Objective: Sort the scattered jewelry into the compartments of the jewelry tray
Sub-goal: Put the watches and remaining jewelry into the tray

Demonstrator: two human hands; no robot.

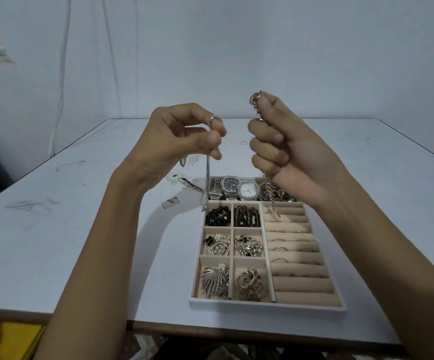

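The beige jewelry tray (265, 304) lies near the table's front edge, its small compartments holding beads, brooches and rings; two watches (239, 188) lie in its far row. My left hand (184, 136) is raised above the table and pinches a thin silver chain (207, 178) that hangs straight down to the tray's far left corner. My right hand (283, 144) is fisted around a chunky silver link chain (256, 102). This chain sticks out above the fist, and its other end (271, 198) dangles below over the tray's far right area.
Loose small jewelry pieces (184, 181) lie scattered on the white table left of the tray's far end. A thin ring (244, 143) lies farther back between my hands. A small flat tag (170, 202) rests beside the tray. Something yellow (15, 339) sits below the table's front left.
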